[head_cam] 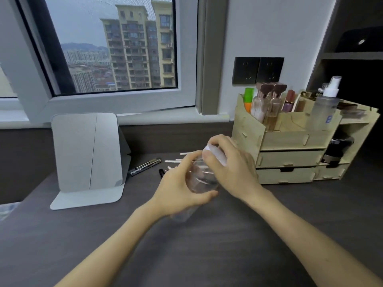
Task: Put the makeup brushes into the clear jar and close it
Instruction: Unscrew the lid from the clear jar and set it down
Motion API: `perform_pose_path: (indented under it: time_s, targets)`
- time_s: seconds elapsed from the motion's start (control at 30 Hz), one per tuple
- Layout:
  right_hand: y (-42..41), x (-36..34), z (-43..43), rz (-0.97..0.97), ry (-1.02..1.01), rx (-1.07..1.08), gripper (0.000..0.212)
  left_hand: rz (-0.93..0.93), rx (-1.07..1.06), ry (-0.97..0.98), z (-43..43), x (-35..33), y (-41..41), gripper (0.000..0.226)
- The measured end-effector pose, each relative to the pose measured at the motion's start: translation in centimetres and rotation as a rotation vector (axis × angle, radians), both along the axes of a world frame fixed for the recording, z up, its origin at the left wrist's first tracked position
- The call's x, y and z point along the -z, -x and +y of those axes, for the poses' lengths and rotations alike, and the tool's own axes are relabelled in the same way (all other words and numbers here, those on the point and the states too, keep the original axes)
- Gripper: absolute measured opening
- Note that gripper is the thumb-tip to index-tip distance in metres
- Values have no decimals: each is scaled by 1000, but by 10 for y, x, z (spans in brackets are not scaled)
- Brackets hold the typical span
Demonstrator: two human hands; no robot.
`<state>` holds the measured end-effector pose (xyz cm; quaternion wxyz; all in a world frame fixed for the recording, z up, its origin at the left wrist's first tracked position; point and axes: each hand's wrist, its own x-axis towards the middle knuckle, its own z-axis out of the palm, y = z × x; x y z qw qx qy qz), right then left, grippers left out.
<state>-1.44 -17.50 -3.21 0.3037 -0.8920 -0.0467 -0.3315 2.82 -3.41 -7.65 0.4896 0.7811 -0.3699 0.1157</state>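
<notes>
From over the person's shoulder, both bare hands meet above the dark desk (pixel 207 245), just in front of the wooden organiser (pixel 290 139). The left hand (pixel 178 191) is wrapped around the body of the clear jar (pixel 202 177), fingers curled over its far side and thumb pressed along the near side, so the jar is held tilted in the air rather than standing. The right hand (pixel 230 170) is clenched over the jar's top, gripping the white lid (pixel 215 155) between thumb and fingers; whether the lid is screwed on or loose I cannot tell, as the palm hides the rim. A few pale sticks show faintly through the jar's wall. Behind the hands, to the organiser's left, several makeup brushes (pixel 176 160) with white handles lie flat on the desk, and a dark pencil (pixel 145 166) with a silver band lies beside them. Further left of the organiser a folding mirror (pixel 87 154) stands tilted back below the window (pixel 112 46). The organiser's top holds bottles and a spray bottle (pixel 325 106).
</notes>
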Motion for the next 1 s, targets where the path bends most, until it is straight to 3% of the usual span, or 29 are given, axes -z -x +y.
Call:
perform_pose_path:
  time_s: [0.17, 0.27, 0.37, 0.43, 0.53, 0.6, 0.73, 0.83, 1.0]
  targets:
    - [2, -4, -9, 242, 135, -423, 37, 446, 321, 11, 30, 4, 1, 68]
    - [6, -19, -19, 464, 168, -569, 40, 556, 420, -50, 41, 2, -2, 70]
    - [16, -35, -28, 426, 180, -627, 52, 617, 462, -109, 49, -3, -3, 72]
    - [20, -41, -36, 336, -16, -659, 54, 688, 467, -22, 55, -5, -6, 73]
    - [12, -19, -51, 234, -382, -547, 49, 589, 269, 199, 64, -6, -14, 72]
    - [4, 20, -56, 291, -433, -421, 42, 466, 72, 311, 70, -3, -18, 74]
    - [-7, 94, -62, 398, -562, -233, 36, 264, -204, 330, 81, 14, -25, 76]
    - [-13, 116, -66, 319, -416, -77, 38, 154, -315, 307, 86, 28, -25, 80]
    - [-14, 128, -67, 428, 28, 70, 29, 33, -429, 330, 91, 39, -28, 81]
